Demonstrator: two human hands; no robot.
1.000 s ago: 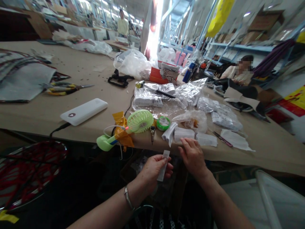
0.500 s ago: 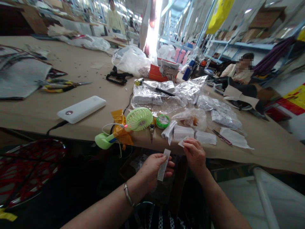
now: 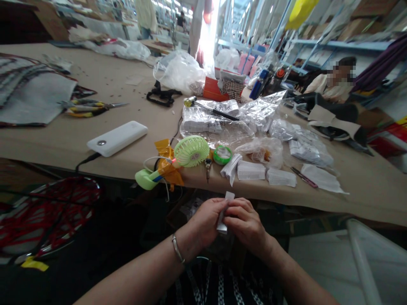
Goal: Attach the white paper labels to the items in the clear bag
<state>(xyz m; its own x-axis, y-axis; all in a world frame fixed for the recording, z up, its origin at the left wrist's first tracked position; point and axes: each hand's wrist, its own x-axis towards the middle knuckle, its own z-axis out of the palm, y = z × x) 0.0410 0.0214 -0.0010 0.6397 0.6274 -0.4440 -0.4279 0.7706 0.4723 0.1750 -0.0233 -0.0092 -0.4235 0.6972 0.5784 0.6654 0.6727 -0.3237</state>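
Below the table's front edge, both hands meet around narrow white paper slips (image 3: pixel 229 196). My left hand (image 3: pixel 208 220) grips them between thumb and fingers. The fingers of my right hand (image 3: pixel 246 220) press on the same slips from the right, partly covering them. On the table edge just beyond lie a fanned stack of white slips (image 3: pixel 231 168), a second stack (image 3: pixel 251 170) and a third stack (image 3: pixel 281 177). A green round container (image 3: pixel 222 155) with white content stands behind the stacks.
A green fan (image 3: pixel 191 151) is taped at the table edge (image 3: pixel 318 199), with a screwdriver-like tool (image 3: pixel 207 169) beside it. Farther left are a white power bank (image 3: pixel 117 138) and yellow-handled pliers (image 3: pixel 87 109). Plastic-wrapped packs (image 3: pixel 206 118) lie behind; a person (image 3: pixel 340 80) sits at the right.
My right hand has moved left and down from the paper stacks to my left hand, and now touches the slips there. The camera view has shifted slightly.
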